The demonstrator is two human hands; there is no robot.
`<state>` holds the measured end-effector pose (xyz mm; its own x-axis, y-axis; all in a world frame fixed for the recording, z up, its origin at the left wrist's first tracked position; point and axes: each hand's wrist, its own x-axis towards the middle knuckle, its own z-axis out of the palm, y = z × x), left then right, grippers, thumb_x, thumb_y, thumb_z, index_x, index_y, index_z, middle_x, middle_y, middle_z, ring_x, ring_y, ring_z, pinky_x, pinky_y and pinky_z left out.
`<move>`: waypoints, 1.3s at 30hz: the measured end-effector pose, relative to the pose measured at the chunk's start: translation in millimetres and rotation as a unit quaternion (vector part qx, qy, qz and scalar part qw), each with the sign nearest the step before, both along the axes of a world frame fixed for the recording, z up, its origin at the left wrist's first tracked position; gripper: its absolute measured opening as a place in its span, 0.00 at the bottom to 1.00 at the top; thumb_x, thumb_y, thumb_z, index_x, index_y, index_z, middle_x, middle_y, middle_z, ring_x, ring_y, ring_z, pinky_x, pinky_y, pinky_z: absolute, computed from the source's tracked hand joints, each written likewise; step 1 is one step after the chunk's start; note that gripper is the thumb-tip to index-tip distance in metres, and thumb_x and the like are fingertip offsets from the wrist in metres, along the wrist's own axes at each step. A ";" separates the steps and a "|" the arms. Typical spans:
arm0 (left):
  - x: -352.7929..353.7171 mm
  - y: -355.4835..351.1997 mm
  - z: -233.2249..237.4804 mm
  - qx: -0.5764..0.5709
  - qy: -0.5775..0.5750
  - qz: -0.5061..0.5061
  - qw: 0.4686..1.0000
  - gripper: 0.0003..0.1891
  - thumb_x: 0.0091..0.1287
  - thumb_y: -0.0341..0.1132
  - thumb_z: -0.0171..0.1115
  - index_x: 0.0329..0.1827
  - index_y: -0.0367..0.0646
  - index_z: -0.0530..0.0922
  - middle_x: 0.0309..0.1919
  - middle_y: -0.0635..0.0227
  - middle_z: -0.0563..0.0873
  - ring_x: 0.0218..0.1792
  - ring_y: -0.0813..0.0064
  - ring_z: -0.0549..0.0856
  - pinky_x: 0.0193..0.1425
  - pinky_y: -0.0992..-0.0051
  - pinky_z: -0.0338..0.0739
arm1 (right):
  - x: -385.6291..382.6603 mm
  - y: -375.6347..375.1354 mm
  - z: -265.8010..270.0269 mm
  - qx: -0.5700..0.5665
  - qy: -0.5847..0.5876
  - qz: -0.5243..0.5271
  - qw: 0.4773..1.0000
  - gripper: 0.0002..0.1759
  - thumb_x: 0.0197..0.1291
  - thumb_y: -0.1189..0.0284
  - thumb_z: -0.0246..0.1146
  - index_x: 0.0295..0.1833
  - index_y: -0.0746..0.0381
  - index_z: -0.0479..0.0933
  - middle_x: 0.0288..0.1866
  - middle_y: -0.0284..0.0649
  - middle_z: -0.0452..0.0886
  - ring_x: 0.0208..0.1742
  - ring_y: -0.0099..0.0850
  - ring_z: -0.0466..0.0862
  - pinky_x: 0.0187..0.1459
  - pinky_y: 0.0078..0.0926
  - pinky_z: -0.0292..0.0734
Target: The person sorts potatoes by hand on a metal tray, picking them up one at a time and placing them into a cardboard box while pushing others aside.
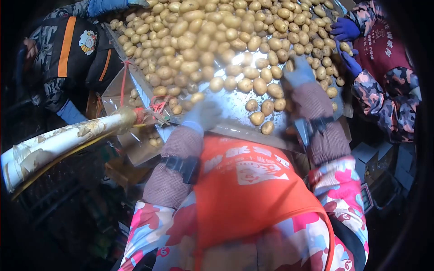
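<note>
Potatoes, rounded to oval, smooth and yellow-brown, lie heaped across the far part of the surface and thin out to a few single ones near its front edge. The surface is grey, smooth and shiny, with a bright glare at its middle. From my remote station I see the right grip, in a blue-grey glove, at the heap's right side, its fingers against potatoes; I cannot tell whether it is closed on one. The left grip, in a pale glove, is blurred over the near left of the surface; I cannot tell whether it is open or closed. Beside it, red ties and a white tube in torn, peeling wrap crowd the left corner, next to a creased cardboard panel. Ribbed mauve cuffs and an orange apron fill the foreground. At left stands a co-worker in a black vest; at right, another's purple gloves hold a potato at the edge.
</note>
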<state>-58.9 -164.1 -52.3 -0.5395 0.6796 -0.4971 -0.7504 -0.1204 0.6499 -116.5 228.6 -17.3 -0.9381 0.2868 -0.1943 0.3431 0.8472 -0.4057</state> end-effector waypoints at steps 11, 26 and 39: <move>50.6 78.5 100.6 -0.332 0.245 -0.074 0.908 0.29 0.67 0.35 0.72 0.67 0.38 0.70 0.56 0.61 0.85 0.57 0.72 0.81 0.60 0.71 0.80 | 64.5 -62.5 8.3 -0.003 -0.052 0.077 0.996 0.28 0.64 0.61 0.69 0.69 0.54 0.76 0.60 0.45 0.81 0.62 0.36 0.82 0.61 0.34 0.78; 60.5 32.9 41.9 0.179 -0.316 0.195 0.911 0.24 0.78 0.46 0.50 0.69 0.39 0.70 0.57 0.54 0.81 0.56 0.57 0.83 0.62 0.60 0.78 | 39.9 -86.5 -0.3 -0.044 -0.028 0.099 0.994 0.35 0.60 0.59 0.70 0.72 0.50 0.70 0.62 0.53 0.78 0.56 0.50 0.83 0.60 0.44 0.78; 107.2 -42.6 38.9 0.251 -0.141 0.386 0.876 0.07 0.70 0.40 0.58 0.41 0.48 0.71 0.35 0.72 0.74 0.35 0.73 0.73 0.40 0.69 0.73 | 11.2 48.7 40.7 0.227 0.003 0.157 0.961 0.35 0.65 0.58 0.66 0.74 0.59 0.67 0.72 0.56 0.67 0.72 0.49 0.70 0.70 0.41 0.67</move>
